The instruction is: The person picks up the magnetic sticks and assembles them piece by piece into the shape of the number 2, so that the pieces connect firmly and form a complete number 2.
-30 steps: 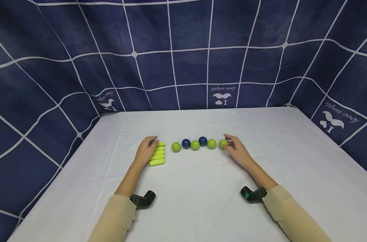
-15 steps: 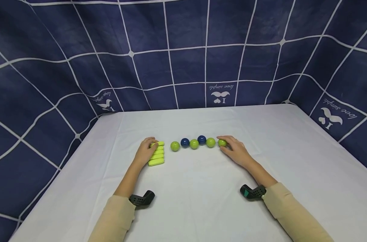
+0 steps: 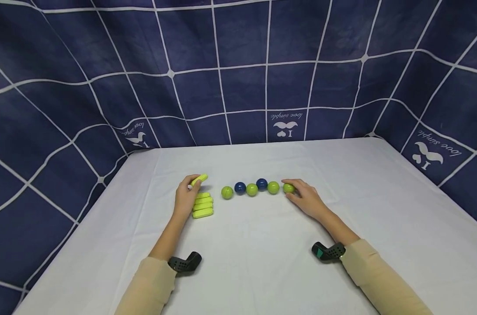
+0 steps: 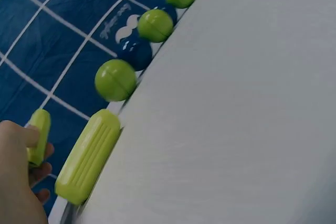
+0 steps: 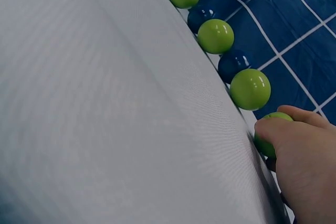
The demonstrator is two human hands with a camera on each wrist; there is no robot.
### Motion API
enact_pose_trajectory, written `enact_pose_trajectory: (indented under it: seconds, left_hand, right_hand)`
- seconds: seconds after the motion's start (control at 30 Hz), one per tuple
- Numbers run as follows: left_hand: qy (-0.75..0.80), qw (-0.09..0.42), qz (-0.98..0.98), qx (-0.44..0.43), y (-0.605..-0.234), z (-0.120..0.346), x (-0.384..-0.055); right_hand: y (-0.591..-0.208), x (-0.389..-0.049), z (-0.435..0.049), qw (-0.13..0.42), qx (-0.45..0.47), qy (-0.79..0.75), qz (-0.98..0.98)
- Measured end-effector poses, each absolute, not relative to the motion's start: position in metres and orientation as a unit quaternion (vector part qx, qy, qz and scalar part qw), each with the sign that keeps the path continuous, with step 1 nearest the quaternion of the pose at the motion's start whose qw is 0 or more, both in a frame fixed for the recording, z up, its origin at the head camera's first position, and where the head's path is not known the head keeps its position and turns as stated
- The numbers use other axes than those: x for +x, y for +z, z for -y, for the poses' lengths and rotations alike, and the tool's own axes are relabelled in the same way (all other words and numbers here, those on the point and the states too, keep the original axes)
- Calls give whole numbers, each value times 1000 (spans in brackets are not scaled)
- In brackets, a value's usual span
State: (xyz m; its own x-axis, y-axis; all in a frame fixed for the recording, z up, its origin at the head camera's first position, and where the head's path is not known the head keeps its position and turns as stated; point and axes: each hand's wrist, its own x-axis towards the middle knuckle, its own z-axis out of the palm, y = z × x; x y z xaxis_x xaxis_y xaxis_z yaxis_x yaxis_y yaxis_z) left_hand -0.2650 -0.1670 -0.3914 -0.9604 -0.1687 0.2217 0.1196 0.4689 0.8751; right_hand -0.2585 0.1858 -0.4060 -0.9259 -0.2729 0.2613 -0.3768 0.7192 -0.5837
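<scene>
My left hand [image 3: 184, 199] pinches a lime-yellow, handle-like piece [image 3: 200, 179] between thumb and fingers, held just beyond a row of similar pieces. In the left wrist view, the nearest piece of that row [image 4: 88, 158] has ribbed grooves, with a dark grey part at its lower end. The row's other ends lie hidden under my left hand. At the right, my right hand [image 3: 308, 200] grips a glossy green ball [image 3: 288, 188], thumb and fingers curled about it. That ball sits at the right end of a line of balls, slightly apart from its green neighbour [image 3: 273, 187].
Between my hands run more green balls [image 3: 227, 192] and two dark blue balls [image 3: 240, 188], set in an uneven line. A white cloth [image 3: 246, 253] covers the table. Behind it hangs a navy curtain [image 3: 242, 87] with white grid lines. Black cameras [image 3: 186, 262] sit on both wrists.
My left hand has taken the farthest lime-yellow piece off the row and turned it at a slant. My right fingers have moved left and closed around the end green ball.
</scene>
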Motion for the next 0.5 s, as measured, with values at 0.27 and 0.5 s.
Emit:
enact_pose_trajectory:
  seconds: [0.27,0.5]
  left_hand:
    - [-562,148,812,-48,-380,116,-247]
    - [-547,62,822,-143,-389,78,-227]
  right_hand:
    - [-405,-257,-186,77,172,335,923]
    - [-406,-258,-185,75,167,341,922]
